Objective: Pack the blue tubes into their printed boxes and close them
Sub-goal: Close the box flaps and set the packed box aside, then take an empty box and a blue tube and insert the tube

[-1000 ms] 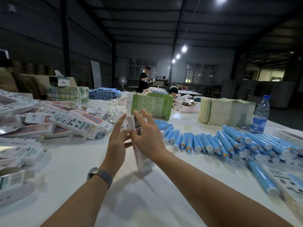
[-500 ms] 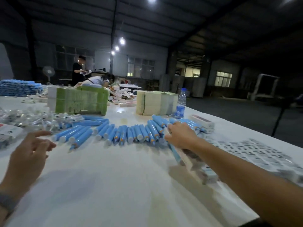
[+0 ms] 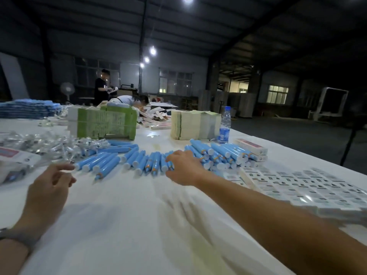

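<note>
- The right hand point(image 3: 183, 168) reaches over the row of blue tubes point(image 3: 139, 159) lying side by side on the white table point(image 3: 129, 225), its fingertips at their cap ends; whether it pinches one yet I cannot tell, as the fingers are blurred
- The left hand point(image 3: 50, 190) hovers near the row's left end, fingers loosely curled, holding nothing
- Flat printed boxes point(image 3: 309, 183) lie spread to the right, just beside the tube pile
- Risk: the tubes lie touching, so pulling one could roll or scatter its neighbours
- Risk: neither hand holds a box, so a picked tube has nowhere ready to go
- Motion blur smears both forearms; the box print is unreadable; the clear packets point(image 3: 49, 143) at left are indistinct
</note>
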A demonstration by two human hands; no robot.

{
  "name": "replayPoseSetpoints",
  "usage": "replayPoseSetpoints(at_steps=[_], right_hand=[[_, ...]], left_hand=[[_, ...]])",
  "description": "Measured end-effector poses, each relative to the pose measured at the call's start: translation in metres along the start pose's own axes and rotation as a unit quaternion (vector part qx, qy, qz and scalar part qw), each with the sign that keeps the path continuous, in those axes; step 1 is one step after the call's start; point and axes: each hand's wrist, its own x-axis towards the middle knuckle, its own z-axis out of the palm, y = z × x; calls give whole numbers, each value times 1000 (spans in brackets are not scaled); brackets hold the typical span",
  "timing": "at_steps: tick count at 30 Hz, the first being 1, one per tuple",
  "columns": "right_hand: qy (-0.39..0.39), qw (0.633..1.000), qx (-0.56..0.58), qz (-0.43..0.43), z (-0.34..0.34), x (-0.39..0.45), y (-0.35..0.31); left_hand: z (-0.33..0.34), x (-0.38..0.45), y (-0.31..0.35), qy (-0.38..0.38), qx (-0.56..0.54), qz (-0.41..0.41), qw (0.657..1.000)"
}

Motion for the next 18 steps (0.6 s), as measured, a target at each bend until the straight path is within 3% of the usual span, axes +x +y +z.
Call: replayPoseSetpoints(at_steps=[3,9,15,18], right_hand=[[-28,994,78,-72,31,20,-77],[-6,981,88,-172,79,36,-185],[32,973,84,-211,109,34,-204],[43,972,94,-210,110,35,-210]], left_hand=[[3,-1,8,18,29,-1,999],[-5,-3,20,86,94,-26,991],[-33,9,15,116,169,-16,979],[-55,32,6,45,331,-11,943]])
